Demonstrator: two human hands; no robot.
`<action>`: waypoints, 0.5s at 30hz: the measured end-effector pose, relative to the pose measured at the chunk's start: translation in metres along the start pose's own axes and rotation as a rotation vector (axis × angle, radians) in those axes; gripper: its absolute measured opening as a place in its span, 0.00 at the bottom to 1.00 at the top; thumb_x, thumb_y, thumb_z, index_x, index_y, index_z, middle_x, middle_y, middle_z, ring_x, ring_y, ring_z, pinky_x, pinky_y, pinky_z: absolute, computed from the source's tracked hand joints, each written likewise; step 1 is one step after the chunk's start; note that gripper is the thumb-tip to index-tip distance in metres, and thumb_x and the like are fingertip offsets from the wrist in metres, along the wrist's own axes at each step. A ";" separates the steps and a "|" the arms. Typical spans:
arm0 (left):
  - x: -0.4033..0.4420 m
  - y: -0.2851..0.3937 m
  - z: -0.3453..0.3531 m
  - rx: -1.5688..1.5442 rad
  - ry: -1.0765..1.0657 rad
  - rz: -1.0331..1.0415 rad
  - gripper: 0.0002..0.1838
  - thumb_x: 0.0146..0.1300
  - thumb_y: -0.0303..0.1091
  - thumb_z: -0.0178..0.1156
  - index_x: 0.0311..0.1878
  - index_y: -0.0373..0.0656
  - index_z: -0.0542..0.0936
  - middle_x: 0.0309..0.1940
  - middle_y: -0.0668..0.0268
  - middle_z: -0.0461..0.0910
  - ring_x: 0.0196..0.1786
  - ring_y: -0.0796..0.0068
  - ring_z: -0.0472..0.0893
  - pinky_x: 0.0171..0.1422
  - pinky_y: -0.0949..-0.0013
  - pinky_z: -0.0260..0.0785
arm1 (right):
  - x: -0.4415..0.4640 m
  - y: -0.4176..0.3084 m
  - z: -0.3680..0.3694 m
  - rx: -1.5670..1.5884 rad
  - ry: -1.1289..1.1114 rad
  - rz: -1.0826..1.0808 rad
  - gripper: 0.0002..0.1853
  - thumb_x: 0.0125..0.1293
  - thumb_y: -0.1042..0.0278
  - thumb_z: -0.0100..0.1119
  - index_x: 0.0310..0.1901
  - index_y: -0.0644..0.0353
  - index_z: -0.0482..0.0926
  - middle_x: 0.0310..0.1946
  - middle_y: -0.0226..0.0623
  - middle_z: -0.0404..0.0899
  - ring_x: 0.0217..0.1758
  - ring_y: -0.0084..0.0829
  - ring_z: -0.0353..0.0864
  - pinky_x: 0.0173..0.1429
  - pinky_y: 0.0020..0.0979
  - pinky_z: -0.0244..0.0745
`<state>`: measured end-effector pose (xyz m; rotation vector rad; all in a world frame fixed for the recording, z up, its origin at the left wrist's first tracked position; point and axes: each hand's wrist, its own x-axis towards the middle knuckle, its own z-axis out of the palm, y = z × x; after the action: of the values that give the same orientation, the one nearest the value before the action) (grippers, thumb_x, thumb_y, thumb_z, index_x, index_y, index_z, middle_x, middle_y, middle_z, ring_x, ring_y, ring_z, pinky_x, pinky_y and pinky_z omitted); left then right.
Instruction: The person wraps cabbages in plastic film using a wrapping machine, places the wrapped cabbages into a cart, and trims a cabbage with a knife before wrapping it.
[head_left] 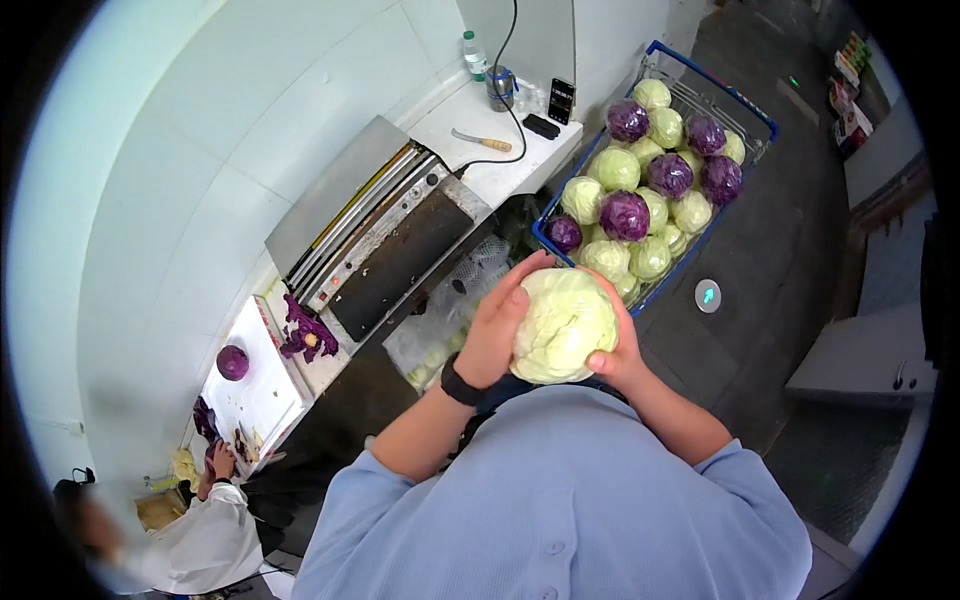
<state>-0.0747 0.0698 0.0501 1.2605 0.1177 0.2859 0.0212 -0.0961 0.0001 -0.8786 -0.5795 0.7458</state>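
A pale green cabbage [563,328] is held up in front of my body between both hands. My left hand [497,322], with a dark band on its wrist, lies along the cabbage's left side, fingers stretched upward. Around the right side curls my right hand [622,345], its thumb on the lower front and the fingers mostly behind. Just beyond the hands stands a blue-rimmed cart [655,300] heaped with green cabbages [614,168] and purple cabbages [625,216], several of them looking film-wrapped.
Left of me is a wrapping machine [400,255] on the counter. A knife [482,140], a phone [561,101] and a bottle [474,56] lie or stand beyond it. Purple leaves [308,332] and a white board [250,390] are nearer. A co-worker [215,535] works at lower left.
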 end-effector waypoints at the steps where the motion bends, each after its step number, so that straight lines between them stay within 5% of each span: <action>1: 0.002 0.001 0.000 -0.089 -0.055 -0.050 0.41 0.79 0.60 0.43 0.78 0.32 0.59 0.77 0.51 0.63 0.75 0.60 0.68 0.81 0.57 0.58 | -0.001 -0.004 0.000 -0.026 -0.040 -0.010 0.63 0.48 0.48 0.81 0.79 0.66 0.52 0.73 0.45 0.63 0.76 0.38 0.65 0.79 0.40 0.61; 8: 0.025 -0.021 -0.013 -0.483 -0.225 -0.316 0.34 0.79 0.51 0.50 0.78 0.39 0.61 0.74 0.53 0.67 0.74 0.62 0.70 0.77 0.60 0.64 | 0.000 -0.013 -0.001 0.036 -0.258 -0.022 0.61 0.48 0.51 0.82 0.78 0.65 0.53 0.73 0.42 0.64 0.76 0.36 0.65 0.78 0.39 0.61; 11: 0.029 -0.061 -0.051 0.171 0.187 -0.180 0.25 0.81 0.41 0.49 0.74 0.39 0.68 0.71 0.54 0.72 0.72 0.63 0.74 0.75 0.62 0.65 | 0.002 -0.025 0.002 0.084 -0.317 0.032 0.60 0.48 0.53 0.81 0.78 0.64 0.54 0.72 0.41 0.66 0.75 0.35 0.66 0.78 0.39 0.62; 13: 0.019 -0.008 -0.039 -0.085 0.309 -0.049 0.18 0.81 0.35 0.48 0.68 0.38 0.72 0.68 0.57 0.76 0.68 0.64 0.77 0.72 0.64 0.68 | 0.004 -0.037 0.001 -0.019 -0.212 0.015 0.59 0.49 0.54 0.81 0.78 0.64 0.55 0.71 0.41 0.67 0.75 0.34 0.67 0.77 0.39 0.62; 15: -0.001 0.020 -0.033 0.246 0.359 0.103 0.20 0.80 0.33 0.50 0.70 0.37 0.69 0.69 0.57 0.74 0.69 0.62 0.76 0.73 0.62 0.67 | 0.006 -0.039 -0.003 -0.063 -0.110 0.010 0.57 0.51 0.56 0.80 0.78 0.63 0.56 0.70 0.41 0.68 0.73 0.34 0.68 0.76 0.38 0.63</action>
<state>-0.0864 0.1054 0.0593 1.4509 0.4059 0.6006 0.0402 -0.1092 0.0318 -0.9033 -0.7003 0.7919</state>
